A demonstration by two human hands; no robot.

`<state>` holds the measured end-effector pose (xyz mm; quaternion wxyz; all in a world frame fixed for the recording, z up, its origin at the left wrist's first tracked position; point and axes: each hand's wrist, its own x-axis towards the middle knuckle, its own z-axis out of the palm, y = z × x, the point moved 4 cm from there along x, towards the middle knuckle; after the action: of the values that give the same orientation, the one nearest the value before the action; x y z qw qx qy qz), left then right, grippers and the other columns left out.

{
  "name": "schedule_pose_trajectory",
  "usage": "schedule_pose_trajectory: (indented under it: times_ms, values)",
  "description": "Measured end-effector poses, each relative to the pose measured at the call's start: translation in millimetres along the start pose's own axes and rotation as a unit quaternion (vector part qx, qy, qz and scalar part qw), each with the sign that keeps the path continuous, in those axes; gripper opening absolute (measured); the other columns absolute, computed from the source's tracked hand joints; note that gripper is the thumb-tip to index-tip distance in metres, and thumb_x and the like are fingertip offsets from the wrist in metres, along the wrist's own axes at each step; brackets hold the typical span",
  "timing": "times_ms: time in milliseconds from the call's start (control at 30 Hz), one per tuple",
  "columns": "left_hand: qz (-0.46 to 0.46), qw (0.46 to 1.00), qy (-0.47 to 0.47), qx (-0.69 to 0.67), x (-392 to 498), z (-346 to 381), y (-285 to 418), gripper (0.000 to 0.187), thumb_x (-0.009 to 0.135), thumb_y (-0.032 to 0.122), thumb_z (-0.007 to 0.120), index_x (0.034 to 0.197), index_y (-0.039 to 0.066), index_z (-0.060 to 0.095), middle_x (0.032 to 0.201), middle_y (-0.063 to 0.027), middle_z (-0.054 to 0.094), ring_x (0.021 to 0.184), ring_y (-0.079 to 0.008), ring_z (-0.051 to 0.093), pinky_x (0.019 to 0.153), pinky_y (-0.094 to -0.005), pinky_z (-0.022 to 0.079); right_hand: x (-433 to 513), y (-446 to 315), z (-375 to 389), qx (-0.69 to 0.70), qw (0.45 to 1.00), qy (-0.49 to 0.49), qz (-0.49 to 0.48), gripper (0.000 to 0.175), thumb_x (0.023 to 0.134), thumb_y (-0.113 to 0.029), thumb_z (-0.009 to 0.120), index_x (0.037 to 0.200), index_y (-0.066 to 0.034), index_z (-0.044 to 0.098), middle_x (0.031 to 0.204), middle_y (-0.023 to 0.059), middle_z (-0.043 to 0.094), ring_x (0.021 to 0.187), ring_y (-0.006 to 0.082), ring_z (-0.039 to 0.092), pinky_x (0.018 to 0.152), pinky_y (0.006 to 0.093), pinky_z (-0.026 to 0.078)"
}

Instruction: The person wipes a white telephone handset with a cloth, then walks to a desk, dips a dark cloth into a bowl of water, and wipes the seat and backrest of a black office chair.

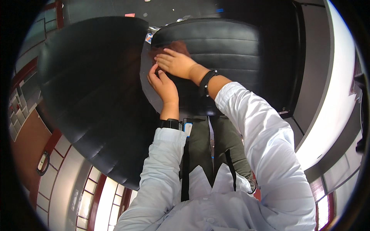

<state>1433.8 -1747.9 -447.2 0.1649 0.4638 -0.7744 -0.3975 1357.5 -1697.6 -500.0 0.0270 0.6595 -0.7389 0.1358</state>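
A crumpled reddish-brown cloth (179, 47) lies on the ribbed black leather seat cushion (225, 46), near its left edge. My right hand (176, 65) rests palm down on the cloth, fingers extended towards the left; a black bracelet circles that wrist. Just below it, my left hand (164, 86) is raised with curved fingers, its index fingertip at or near the cloth's lower edge. Whether it pinches the cloth cannot be made out. A black band is on the left wrist.
A large black leather backrest or cushion (95, 86) fills the left side, beside a narrow grey gap. A small packet (149, 38) with orange and blue print lies at the gap's top. Pink (130, 15) and blue scraps (219, 10) lie on the dark surface beyond. A white curved panel (332, 95) stands right.
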Motion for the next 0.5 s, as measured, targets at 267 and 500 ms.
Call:
schedule_pose_trajectory:
  times_ms: [267, 500]
  values:
    - [0.012, 0.998, -0.052, 0.036, -19, 13, 23, 0.023, 0.087, 0.004, 0.048, 0.109, 0.003, 0.055, 0.114, -0.0125, 0.053, 0.112, -0.0306, 0.047, 0.098, -0.0395, 0.035, -103, 96, -40, -0.062, 0.973, -0.042, 0.22, 0.046, 0.087, -0.019, 0.046, 0.132, -0.0059, 0.047, 0.141, 0.0073, 0.044, 0.133, 0.0209, 0.037, 0.112, 0.0438, 0.022]
    - [0.01, 0.993, -0.113, 0.012, -44, 45, 36, 0.027, 0.085, 0.003, 0.049, 0.112, 0.002, 0.054, 0.115, -0.0119, 0.054, 0.113, -0.0286, 0.048, 0.099, -0.0381, 0.035, -213, 118, -73, -0.019, 0.915, 0.018, 0.403, 0.046, 0.088, -0.006, 0.044, 0.134, -0.0024, 0.043, 0.143, 0.0124, 0.041, 0.134, 0.0272, 0.036, 0.109, 0.0473, 0.027]
